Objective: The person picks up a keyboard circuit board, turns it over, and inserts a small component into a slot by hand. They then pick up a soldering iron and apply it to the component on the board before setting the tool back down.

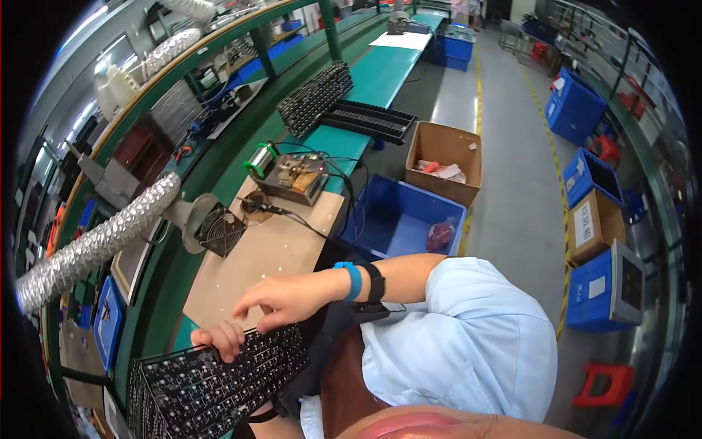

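At the lower left stands a stack of black circuit boards (241, 377), dotted with rows of small bright parts. My left hand (219, 341) has its fingers wrapped over the top edge of a circuit board there; its thumb is hidden. Just above and to the right hovers my right hand (281, 301), fingers bent and apart, with nothing visible in it. A blue band and a black strap circle the right wrist. Beyond, on the beige work mat (252, 274), sit a soldering iron (269, 209) in its round holder and a soldering station (294, 178) with a solder spool (259, 161).
A small black fan (221, 230) stands by the silver exhaust duct (110, 238). Farther along the green bench are more boards (314, 99) and a black rack (369, 121). Right of the bench stand a blue bin (409, 212) and a cardboard box (464, 186).
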Motion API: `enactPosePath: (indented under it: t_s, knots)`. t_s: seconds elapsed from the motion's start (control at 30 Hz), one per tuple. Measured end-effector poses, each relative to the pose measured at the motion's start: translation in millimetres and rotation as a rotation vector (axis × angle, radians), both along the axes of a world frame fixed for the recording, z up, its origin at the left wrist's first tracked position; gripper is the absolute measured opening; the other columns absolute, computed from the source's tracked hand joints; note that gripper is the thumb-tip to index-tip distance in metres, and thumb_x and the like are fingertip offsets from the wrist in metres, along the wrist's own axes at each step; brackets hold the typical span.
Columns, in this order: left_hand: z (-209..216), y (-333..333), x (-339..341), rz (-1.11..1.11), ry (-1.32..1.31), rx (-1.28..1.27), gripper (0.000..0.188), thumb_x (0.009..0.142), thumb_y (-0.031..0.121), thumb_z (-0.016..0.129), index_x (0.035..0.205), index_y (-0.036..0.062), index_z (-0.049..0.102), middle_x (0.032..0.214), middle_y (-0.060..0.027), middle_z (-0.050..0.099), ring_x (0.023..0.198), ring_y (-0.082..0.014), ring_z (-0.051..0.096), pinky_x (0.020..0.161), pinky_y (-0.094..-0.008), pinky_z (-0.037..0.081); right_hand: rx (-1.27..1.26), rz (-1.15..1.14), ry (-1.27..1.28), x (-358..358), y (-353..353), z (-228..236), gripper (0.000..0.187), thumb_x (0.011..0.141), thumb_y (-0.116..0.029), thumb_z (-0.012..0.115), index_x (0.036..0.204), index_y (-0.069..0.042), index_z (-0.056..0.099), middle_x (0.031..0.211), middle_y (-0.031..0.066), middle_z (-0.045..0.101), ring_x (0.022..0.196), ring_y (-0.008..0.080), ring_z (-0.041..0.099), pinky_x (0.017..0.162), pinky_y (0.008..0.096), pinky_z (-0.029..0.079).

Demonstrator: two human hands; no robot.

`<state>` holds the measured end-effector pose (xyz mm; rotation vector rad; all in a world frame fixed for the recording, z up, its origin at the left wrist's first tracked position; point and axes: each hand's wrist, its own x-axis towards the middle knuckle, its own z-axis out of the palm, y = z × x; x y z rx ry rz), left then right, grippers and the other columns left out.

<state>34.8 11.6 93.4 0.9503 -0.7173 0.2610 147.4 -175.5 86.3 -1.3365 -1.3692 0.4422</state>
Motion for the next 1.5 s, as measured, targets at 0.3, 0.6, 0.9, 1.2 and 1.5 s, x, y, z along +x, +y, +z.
enactPosePath:
  t_s: [0.3,0.6,0.9,1.2,1.5]
  knots:
    - [0,-10,24,-0.099,-0.195,0.178,0.014,0.099,0.015,0.049,0.107,0.0061,0.056,0.07,-0.004,0.057,0.071,-0.0196,0.053,0.078,-0.0371,0.043,0.162,-0.009,-0.038,-17,-4,9,0.015,0.085,-0.007,0.07,0.093,0.002,0.061,0.079,0.0148,0.068,0.071,0.0262,0.065,0.065,0.0353,0.05]
    - [-24,-10,-2,0.51,-0.133,0.119,0.026,0.1,0.021,0.05,0.118,0.0045,0.055,0.094,-0.0091,0.061,0.094,-0.025,0.059,0.099,-0.0437,0.043,0.096,-0.124,-0.039,-19,-1,11,0.014,0.083,-0.007,0.072,0.092,-0.001,0.063,0.082,0.0118,0.07,0.074,0.0241,0.067,0.067,0.034,0.051]
    - [-79,30,-42,0.527,0.447,-0.054,0.027,0.098,0.011,0.053,0.123,0.0018,0.052,0.108,-0.0098,0.058,0.099,-0.019,0.056,0.095,-0.0355,0.045,0.13,-0.597,0.351,54,-67,35,0.009,0.091,-0.008,0.065,0.098,-0.002,0.064,0.076,0.0,0.064,0.055,0.0068,0.06,0.05,0.0216,0.048]
    - [-106,32,-62,0.624,0.6,-0.042,0.025,0.097,0.011,0.054,0.119,-0.0016,0.055,0.099,-0.0086,0.06,0.093,-0.0165,0.057,0.086,-0.0317,0.047,0.646,-0.958,0.517,134,-214,-20,0.01,0.096,-0.014,0.061,0.105,-0.008,0.062,0.083,0.0007,0.062,0.062,0.0123,0.06,0.05,0.0231,0.044]
    - [-117,21,-71,0.815,0.77,-0.035,0.024,0.099,0.013,0.054,0.119,-0.0009,0.056,0.098,-0.0062,0.059,0.091,-0.0138,0.055,0.084,-0.0291,0.046,0.719,-1.024,-0.079,218,-268,41,0.017,0.094,-0.011,0.064,0.11,-0.003,0.063,0.103,0.007,0.065,0.087,0.0147,0.062,0.076,0.0265,0.05]
